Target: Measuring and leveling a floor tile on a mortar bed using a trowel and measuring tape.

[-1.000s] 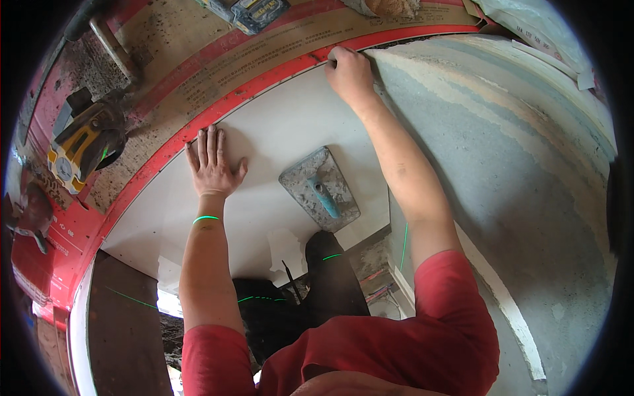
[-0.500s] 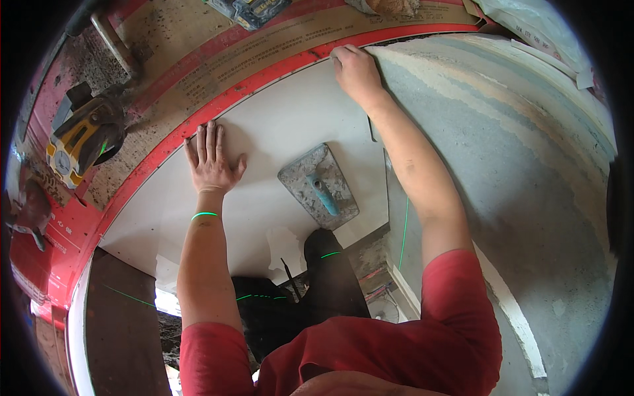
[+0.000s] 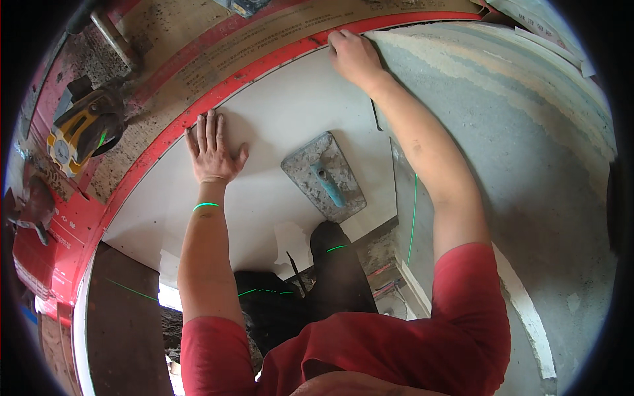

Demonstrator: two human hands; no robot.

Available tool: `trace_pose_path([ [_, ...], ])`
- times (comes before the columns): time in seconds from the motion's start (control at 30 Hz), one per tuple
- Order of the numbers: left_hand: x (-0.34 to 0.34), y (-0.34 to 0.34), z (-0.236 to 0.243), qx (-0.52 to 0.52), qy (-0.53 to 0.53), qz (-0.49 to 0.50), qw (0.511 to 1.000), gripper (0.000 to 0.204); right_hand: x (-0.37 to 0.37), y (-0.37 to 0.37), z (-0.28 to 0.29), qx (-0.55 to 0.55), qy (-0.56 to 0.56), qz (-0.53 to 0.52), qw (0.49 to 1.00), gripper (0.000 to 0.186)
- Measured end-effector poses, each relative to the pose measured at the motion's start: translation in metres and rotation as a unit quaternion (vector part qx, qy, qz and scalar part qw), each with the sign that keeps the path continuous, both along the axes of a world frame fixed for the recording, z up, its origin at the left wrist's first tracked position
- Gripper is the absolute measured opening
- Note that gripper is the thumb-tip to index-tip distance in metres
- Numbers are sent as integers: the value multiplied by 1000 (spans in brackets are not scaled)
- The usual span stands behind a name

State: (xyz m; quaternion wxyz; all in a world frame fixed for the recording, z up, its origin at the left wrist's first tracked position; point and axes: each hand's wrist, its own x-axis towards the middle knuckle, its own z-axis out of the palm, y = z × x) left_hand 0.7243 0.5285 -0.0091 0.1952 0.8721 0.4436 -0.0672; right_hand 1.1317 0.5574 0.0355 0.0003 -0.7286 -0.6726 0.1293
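Observation:
A large pale tile (image 3: pixel 264 119) lies under both arms. My left hand (image 3: pixel 214 148) rests flat on it with the fingers spread, their tips near the far edge. At the tile's far right corner, beside the grey wall, my right hand (image 3: pixel 353 58) is closed, its fingers curled. Whatever it may grip is hidden. Between my arms a grey plastering float (image 3: pixel 323 177) with a teal handle lies on the tile, smeared with dried mortar. A thin dark strip (image 3: pixel 376 115) shows by my right forearm at the tile's right edge.
Red-and-brown printed cardboard (image 3: pixel 264 49) borders the tile's far edge. A yellow-and-black tool (image 3: pixel 86 129) stands on the left. The grey wall (image 3: pixel 522 145) rises close on the right. My knees in dark trousers (image 3: pixel 337 270) are at the near edge. Green laser lines cross the area.
The view has shifted slightly, so the float appears a little lower and the far edge higher. Both hands keep nearly the same places on the tile.

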Motion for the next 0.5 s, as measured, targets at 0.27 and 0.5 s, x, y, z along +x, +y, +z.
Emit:
trace_pose_path([
  [0.27,-1,0,-3,20,-30,10,999,97,-25,12,13,-65,-30,-55,996,17],
  [0.5,0,0,-1,16,-5,5,1000,95,-29,10,6,-47,-7,-123,991,19],
])
